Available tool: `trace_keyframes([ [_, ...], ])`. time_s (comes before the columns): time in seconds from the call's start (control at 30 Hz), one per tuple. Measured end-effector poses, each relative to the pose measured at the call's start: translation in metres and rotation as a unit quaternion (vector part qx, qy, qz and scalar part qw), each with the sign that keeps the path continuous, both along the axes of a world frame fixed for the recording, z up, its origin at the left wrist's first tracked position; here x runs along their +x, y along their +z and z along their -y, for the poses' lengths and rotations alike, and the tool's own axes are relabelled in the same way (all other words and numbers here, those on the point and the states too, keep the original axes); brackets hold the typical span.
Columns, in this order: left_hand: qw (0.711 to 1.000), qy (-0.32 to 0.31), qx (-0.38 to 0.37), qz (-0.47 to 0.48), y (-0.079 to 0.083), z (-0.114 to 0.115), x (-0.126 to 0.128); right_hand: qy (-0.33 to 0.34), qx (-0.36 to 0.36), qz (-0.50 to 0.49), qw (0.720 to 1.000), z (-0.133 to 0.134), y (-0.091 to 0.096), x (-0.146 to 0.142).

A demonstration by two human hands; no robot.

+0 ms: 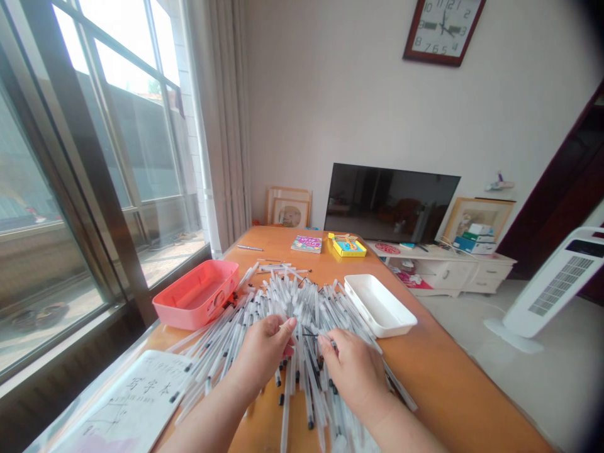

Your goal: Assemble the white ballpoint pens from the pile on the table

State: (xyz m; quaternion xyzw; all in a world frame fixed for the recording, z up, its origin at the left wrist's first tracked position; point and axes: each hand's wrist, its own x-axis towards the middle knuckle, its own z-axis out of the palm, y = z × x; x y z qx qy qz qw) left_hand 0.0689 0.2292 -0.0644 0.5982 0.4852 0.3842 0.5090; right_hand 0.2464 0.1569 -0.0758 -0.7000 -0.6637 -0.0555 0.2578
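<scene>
A big heap of white pen barrels with black tips is spread over the orange wooden table. My left hand rests on the heap with its fingers curled round a white pen. My right hand lies just to the right of it, fingers pinched on a thin black refill that points toward the left hand. Both hands sit near the front middle of the heap.
A pink tray stands left of the heap, a white tray right of it. A writing booklet lies front left. Two small books sit at the table's far end. A window is at left, a TV behind, a white fan at right.
</scene>
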Motion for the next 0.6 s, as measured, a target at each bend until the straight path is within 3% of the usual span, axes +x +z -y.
trace_keyframes([
  [0.13, 0.999, -0.007, -0.031, 0.005, -0.004, -0.002, 0.001, -0.012, 0.008, -0.005, 1.0, 0.0, -0.002, 0.001],
  [0.2, 0.999, 0.006, 0.006, -0.031, -0.005, -0.005, -0.004, 0.004, 0.016, -0.008, 1.0, 0.001, -0.001, -0.001],
  [0.27, 0.99, 0.029, 0.089, -0.107, -0.006, -0.008, -0.011, 0.028, 0.021, -0.009, 0.999, 0.002, 0.002, -0.003],
  [0.33, 0.958, 0.04, 0.198, -0.206, -0.005, -0.008, -0.017, 0.061, 0.021, -0.01, 0.998, 0.004, 0.004, -0.008],
  [0.43, 0.888, -0.005, 0.319, -0.332, -0.004, -0.003, -0.019, 0.116, 0.018, 0.0, 0.993, 0.008, 0.005, -0.014],
  [0.5, 0.852, -0.038, 0.35, -0.388, -0.006, 0.001, -0.017, 0.145, 0.006, 0.012, 0.989, 0.009, 0.003, -0.017],
  [0.6, 0.823, -0.05, 0.361, -0.435, -0.011, 0.005, -0.014, 0.165, -0.029, 0.026, 0.986, 0.01, -0.001, -0.017],
])
